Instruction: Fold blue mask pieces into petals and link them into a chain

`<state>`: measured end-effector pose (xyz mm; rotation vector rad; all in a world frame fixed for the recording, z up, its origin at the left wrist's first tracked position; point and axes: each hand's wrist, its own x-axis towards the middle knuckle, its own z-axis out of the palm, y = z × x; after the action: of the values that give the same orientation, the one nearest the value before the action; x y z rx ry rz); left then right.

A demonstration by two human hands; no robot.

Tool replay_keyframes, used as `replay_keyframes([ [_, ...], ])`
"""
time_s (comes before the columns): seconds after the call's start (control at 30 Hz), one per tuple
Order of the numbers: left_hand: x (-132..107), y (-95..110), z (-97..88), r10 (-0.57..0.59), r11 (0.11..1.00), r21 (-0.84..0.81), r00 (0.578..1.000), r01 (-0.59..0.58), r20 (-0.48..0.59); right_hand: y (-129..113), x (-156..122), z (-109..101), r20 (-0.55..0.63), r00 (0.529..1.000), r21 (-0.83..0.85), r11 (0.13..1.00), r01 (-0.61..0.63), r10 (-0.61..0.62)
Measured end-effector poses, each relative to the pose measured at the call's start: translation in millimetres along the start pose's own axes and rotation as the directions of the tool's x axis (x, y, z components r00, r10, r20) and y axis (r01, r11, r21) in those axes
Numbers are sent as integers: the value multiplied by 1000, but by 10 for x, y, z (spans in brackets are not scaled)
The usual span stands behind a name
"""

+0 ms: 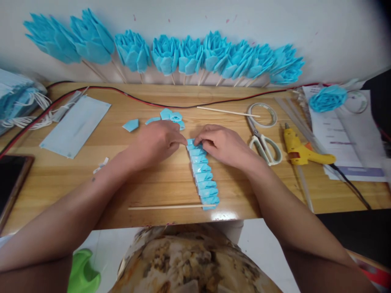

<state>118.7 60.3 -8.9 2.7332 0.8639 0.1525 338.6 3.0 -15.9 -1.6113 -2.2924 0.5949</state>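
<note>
A strip of overlapping folded blue petals (pixel 202 175) runs from the middle of the wooden table (pixel 146 187) toward its front edge. At the strip's near end lies a thin wooden stick (pixel 165 207). My left hand (pixel 157 141) and my right hand (pixel 224 144) meet at the strip's far end. Both pinch the top petal with curled fingers. Several loose blue petal pieces (pixel 171 116) lie just beyond my left hand, with one more (pixel 131 124) to their left.
A row of finished blue paper flowers (pixel 183 55) leans on the wall. Scissors (pixel 263 143), a tape roll (pixel 262 114), a second stick (pixel 227 111) and a yellow glue gun (pixel 301 150) lie at right. A blue face mask (pixel 76 125) and a red-black cable (pixel 134 99) are at left.
</note>
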Motion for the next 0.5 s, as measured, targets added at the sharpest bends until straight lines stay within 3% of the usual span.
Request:
replay_keyframes([
  [0.17, 28, 21, 57, 46, 995, 80, 995, -53, 93, -6, 1, -28, 8, 1000, -34, 999, -6, 6],
  [0.37, 7, 5, 54, 67, 995, 69, 994, -73, 84, 21, -15, -74, -74, 997, -86, 996, 11, -18],
  [0.5, 4, -8, 56, 92, 993, 68, 994, -96, 53, -29, 1, 3, -40, 997, -42, 997, 66, -68],
])
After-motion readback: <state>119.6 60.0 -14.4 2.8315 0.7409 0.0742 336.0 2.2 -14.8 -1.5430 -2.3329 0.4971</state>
